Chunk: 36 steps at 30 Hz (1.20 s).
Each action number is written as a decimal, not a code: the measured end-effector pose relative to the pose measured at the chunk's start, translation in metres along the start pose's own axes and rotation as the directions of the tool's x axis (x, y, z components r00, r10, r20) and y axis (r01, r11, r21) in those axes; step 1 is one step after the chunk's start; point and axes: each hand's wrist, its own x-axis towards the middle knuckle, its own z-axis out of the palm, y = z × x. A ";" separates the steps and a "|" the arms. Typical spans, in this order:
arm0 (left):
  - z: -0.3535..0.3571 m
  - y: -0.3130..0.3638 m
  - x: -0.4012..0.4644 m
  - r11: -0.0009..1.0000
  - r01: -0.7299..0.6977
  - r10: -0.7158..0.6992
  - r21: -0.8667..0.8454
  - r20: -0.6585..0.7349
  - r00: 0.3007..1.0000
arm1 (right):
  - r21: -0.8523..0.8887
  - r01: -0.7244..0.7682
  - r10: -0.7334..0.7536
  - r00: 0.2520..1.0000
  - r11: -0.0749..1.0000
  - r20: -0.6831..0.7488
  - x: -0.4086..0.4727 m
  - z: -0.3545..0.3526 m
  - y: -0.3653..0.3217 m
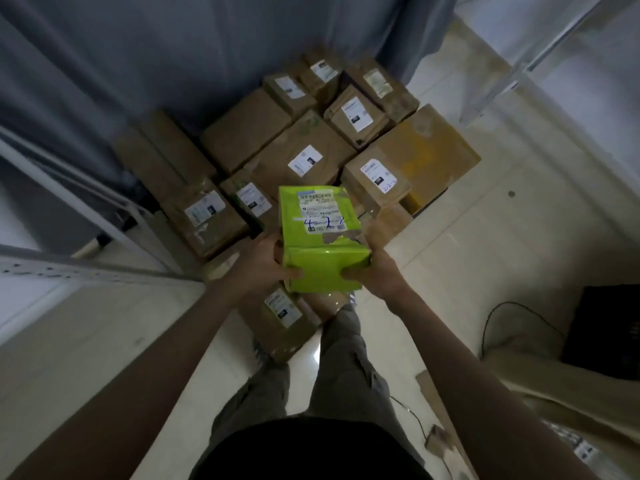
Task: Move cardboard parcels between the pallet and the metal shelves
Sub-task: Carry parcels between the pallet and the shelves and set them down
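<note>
A bright green parcel (322, 242) with a white label and blue handwriting is held up in front of me, above the stack. My left hand (266, 266) grips its left side, thumb on the near face. My right hand (375, 271) grips its right side the same way. Below and beyond lie several brown cardboard parcels (304, 154) with white labels, packed close together on the floor; the pallet under them is hidden. A white metal shelf frame (114, 209) stands at the left and another (512, 74) at the upper right.
One brown parcel (280, 323) lies near my feet under the green one. Grey curtains (173, 53) hang behind the stack. A black box (606, 330) and a cable (491, 323) sit on the pale floor at the right.
</note>
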 end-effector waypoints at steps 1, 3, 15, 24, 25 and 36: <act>0.007 0.002 0.013 0.999 0.013 -0.014 -0.030 -0.008 1.000 | -0.037 0.004 -0.003 1.000 0.999 0.020 0.016 -0.009 0.002; 0.023 0.007 0.040 0.995 0.039 -0.042 -0.089 -0.026 0.999 | -0.113 0.017 -0.011 0.998 0.993 0.058 0.048 -0.026 0.006; 0.118 -0.017 0.233 0.895 0.190 -0.193 -0.403 0.034 0.981 | -0.369 0.033 0.002 0.995 0.929 0.096 0.270 -0.073 0.073; 0.155 -0.087 0.346 0.885 0.388 -0.394 -0.259 0.030 0.919 | -0.374 -0.050 0.073 0.996 0.926 0.050 0.379 -0.043 0.122; 0.160 -0.091 0.354 0.886 0.381 -0.392 -0.265 0.012 0.920 | -0.355 -0.058 0.081 0.995 0.933 0.050 0.387 -0.041 0.126; 0.197 -0.098 0.375 0.801 0.449 -0.410 -0.395 0.185 0.893 | -0.226 -0.159 0.182 0.980 0.961 0.085 0.395 -0.041 0.147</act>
